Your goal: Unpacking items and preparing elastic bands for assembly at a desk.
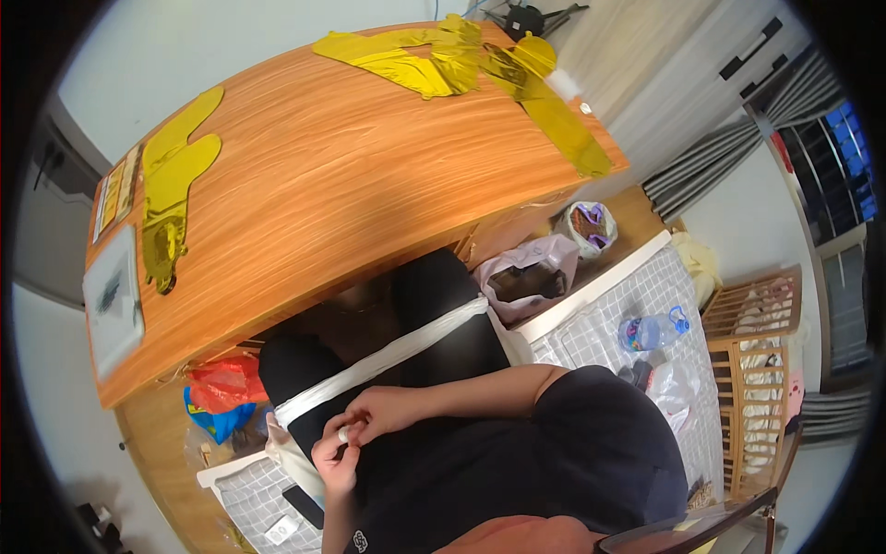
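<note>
My left hand and my right hand meet over my lap, fingers closed and touching. Pinched between them is a small white thing, too small to tell its kind. Just beyond my hands, a white cloth strip runs slantwise across my black-clad thighs. On the wooden desk lie flat, uninflated gold foil balloons: one foil balloon at the left, a crumpled foil balloon at the back, and a long foil balloon at the right.
A clear plastic case rests at the desk's left edge. Below the desk are a red bag on the left and a pink bag on the right. On the checked bedding lie a bottle and a phone. A wooden crib stands right.
</note>
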`<state>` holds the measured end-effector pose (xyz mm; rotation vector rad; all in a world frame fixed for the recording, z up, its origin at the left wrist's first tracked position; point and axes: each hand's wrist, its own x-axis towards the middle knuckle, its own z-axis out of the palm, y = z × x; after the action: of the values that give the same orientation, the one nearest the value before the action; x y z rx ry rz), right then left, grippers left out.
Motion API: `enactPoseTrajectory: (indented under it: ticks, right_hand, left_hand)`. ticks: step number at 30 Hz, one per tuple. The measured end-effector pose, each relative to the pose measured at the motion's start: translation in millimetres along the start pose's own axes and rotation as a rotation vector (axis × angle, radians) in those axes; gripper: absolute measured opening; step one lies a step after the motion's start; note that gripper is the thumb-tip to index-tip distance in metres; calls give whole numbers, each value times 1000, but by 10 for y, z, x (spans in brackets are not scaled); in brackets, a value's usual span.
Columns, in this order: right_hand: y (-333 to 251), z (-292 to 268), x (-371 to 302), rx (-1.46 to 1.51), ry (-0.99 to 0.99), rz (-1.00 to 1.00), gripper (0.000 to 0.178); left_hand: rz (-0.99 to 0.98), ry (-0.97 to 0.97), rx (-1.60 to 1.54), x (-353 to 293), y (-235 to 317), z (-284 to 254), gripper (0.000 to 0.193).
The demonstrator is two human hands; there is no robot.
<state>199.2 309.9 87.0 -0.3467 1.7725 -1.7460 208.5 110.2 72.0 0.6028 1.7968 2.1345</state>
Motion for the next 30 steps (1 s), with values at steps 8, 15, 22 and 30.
enactPoseTrajectory:
  ticks: [8,15,22,30]
  right_hand:
    - [72,-273,-264,29,137,-301,19]
    - [158,-189,-399,-292,77,-382,26]
    - [197,-185,-514,-207,80,-380,34]
    - [187,-253,-624,-191,139,-331,33]
  left_hand:
    - [-302,-189,149,55,-92,147,8]
    - [-468,-312,202,-21,-164,285,10]
    - [-497,-369,48,-89,-269,339,16]
    - [-535,-167,-237,-37,-352,396,21]
